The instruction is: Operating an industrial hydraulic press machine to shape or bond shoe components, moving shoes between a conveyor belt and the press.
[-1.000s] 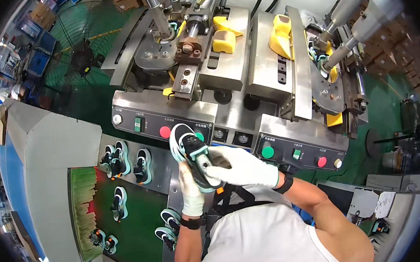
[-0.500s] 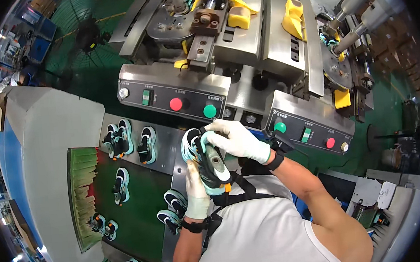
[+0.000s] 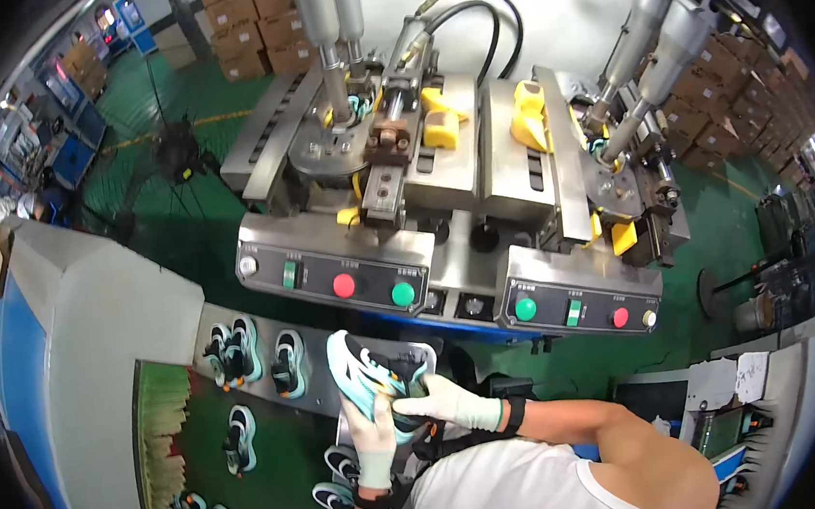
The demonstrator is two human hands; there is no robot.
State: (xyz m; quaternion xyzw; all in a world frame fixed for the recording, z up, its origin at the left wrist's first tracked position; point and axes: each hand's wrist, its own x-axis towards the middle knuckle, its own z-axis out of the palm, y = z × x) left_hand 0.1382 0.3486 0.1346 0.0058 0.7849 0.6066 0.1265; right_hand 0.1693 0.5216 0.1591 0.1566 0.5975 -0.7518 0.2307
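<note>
In front of my chest I hold a black, white and teal sneaker [image 3: 364, 365], its pale sole edge toward the left. My left hand [image 3: 373, 432], in a white glove, grips it from below with the thumb across its side. From the right, my gloved right hand [image 3: 448, 404] closes on its lower part; some of those fingers are hidden behind it. I cannot tell whether a second shoe is held against it. Another sneaker [image 3: 288, 364] stands just left on the metal ledge, and a pair [image 3: 234, 352] sits farther left.
Ahead stands a two-station press with a left control panel [image 3: 332, 278], a right control panel [image 3: 581, 302] and yellow pads [image 3: 440, 127]. On the left, a green conveyor belt [image 3: 280, 459] carries sneakers past a bristle-curtained opening [image 3: 165, 450]. A fan [image 3: 177, 150] and cartons [image 3: 237, 27] stand behind.
The view has tilted up, showing more of the press. The sneaker has turned in my hands, its side now facing up. My right hand has moved from its top to its lower right.
</note>
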